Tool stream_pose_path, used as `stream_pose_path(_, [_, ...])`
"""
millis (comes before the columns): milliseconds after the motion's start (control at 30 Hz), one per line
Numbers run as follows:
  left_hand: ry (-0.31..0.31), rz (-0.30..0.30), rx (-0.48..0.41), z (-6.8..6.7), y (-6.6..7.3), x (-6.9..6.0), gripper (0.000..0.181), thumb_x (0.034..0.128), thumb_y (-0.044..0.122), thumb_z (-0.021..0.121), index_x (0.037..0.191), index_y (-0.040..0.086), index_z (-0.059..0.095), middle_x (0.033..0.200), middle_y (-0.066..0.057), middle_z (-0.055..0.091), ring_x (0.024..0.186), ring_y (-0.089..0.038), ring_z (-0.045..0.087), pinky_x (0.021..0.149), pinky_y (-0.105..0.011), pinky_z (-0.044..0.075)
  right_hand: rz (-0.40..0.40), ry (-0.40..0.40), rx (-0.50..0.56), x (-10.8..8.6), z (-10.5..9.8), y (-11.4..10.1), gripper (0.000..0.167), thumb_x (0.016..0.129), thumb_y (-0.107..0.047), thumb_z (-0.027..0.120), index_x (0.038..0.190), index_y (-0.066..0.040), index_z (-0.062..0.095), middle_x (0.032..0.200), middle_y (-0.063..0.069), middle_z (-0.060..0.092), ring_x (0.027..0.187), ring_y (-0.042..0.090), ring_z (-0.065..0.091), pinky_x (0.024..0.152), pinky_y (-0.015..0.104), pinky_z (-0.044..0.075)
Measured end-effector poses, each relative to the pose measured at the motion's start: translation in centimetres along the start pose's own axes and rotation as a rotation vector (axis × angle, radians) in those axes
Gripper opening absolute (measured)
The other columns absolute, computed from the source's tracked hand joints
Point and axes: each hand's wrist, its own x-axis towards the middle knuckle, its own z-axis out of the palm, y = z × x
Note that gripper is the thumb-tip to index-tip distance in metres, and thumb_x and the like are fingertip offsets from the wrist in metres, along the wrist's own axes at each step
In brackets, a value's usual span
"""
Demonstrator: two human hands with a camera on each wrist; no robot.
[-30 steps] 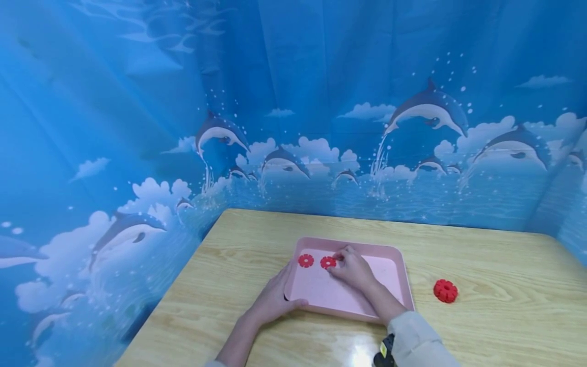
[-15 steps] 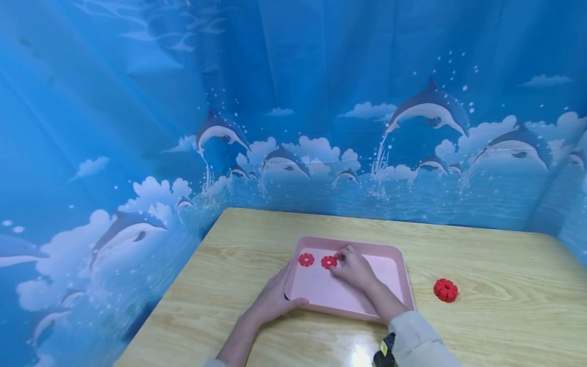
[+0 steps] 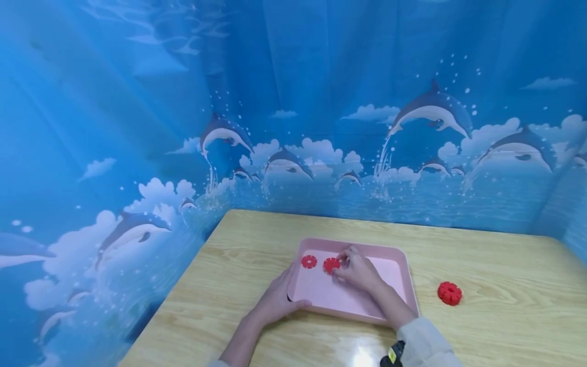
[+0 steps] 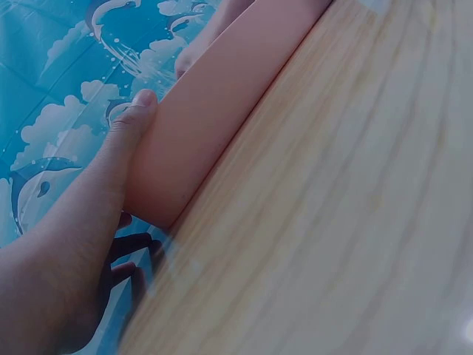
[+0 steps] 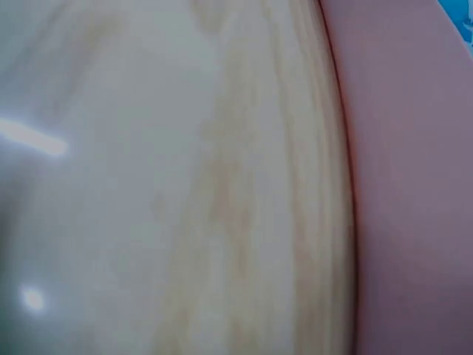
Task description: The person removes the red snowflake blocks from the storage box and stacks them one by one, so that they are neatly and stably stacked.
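In the head view, my left hand point(image 3: 276, 300) holds the near left corner of a shallow pink tray point(image 3: 405, 270). Its thumb lies on the front rim and its fingers run along the left side. From the left wrist camera, the thumb of that left hand point(image 4: 77, 222) presses on the tray's outer wall point(image 4: 214, 111). My right hand point(image 3: 359, 271) is inside the tray and pinches a red notched disc point(image 3: 330, 265) by its right edge. Left of it, a second red notched disc point(image 3: 309, 262) lies flat on the tray floor. The right wrist view does not show the right hand.
A short stack of red notched discs point(image 3: 450, 293) sits on the wooden table point(image 3: 500, 275), right of the tray. Behind and left of the table hangs a blue curtain point(image 3: 293, 102) printed with dolphins. A black strap with a device point(image 3: 393, 354) is at the right wrist.
The whole head view has shifted slightly. The disc in my right hand now looks a little more tilted up toward the camera. My left hand stays on the tray corner.
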Motion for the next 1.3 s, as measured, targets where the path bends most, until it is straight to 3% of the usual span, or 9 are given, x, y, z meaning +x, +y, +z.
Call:
stream_pose_path(467, [0.015, 0.029, 0.01, -0.1, -0.2, 0.0, 0.106, 0.0691, 0.06, 0.07, 0.149, 0.026, 0.009, 0.149, 0.008, 0.018, 0.133, -0.02, 0.022, 0.103, -0.046, 0.025, -0.03, 0.012, 0.038, -2.2, -2.8, -2.1, 0.031, 0.07, -0.019, 0.077, 0.096, -0.008, 0.064, 0.088, -0.002, 0.052, 0.069, 0.012, 0.049, 0.054, 0.025, 0.043])
stream_pose_path(900, [0.012, 0.029, 0.004, 0.0, -0.2, 0.0, 0.103, 0.0708, 0.059, 0.068, 0.149, 0.026, 0.009, 0.149, 0.008, 0.019, 0.132, -0.018, 0.024, 0.103, -0.046, 0.026, -0.064, 0.058, -0.004, -4.8, -5.9, -1.6, 0.029, 0.073, -0.019, 0.075, 0.097, -0.009, 0.063, 0.085, 0.002, 0.054, 0.069, 0.013, 0.048, 0.051, 0.025, 0.042])
stream_pose_path(1067, [0.014, 0.045, 0.022, 0.0, -0.2, 0.0, 0.102, 0.0724, 0.057, 0.068, 0.149, 0.026, 0.008, 0.15, 0.007, 0.017, 0.133, -0.019, 0.022, 0.104, -0.047, 0.025, -0.06, 0.061, 0.013, -5.7, -7.0, -1.3, 0.028, 0.074, -0.016, 0.076, 0.097, -0.008, 0.063, 0.091, 0.003, 0.054, 0.072, 0.016, 0.048, 0.053, 0.024, 0.043])
stream_pose_path(1300, [0.015, 0.071, 0.007, 0.0, -0.2, 0.1, 0.102, 0.0734, 0.054, 0.07, 0.149, 0.024, 0.008, 0.15, 0.006, 0.018, 0.132, -0.018, 0.023, 0.103, -0.046, 0.025, -0.068, 0.121, -0.047, -6.8, -8.7, -0.8, 0.028, 0.071, -0.013, 0.076, 0.095, -0.006, 0.064, 0.096, 0.004, 0.053, 0.071, 0.014, 0.049, 0.053, 0.024, 0.044])
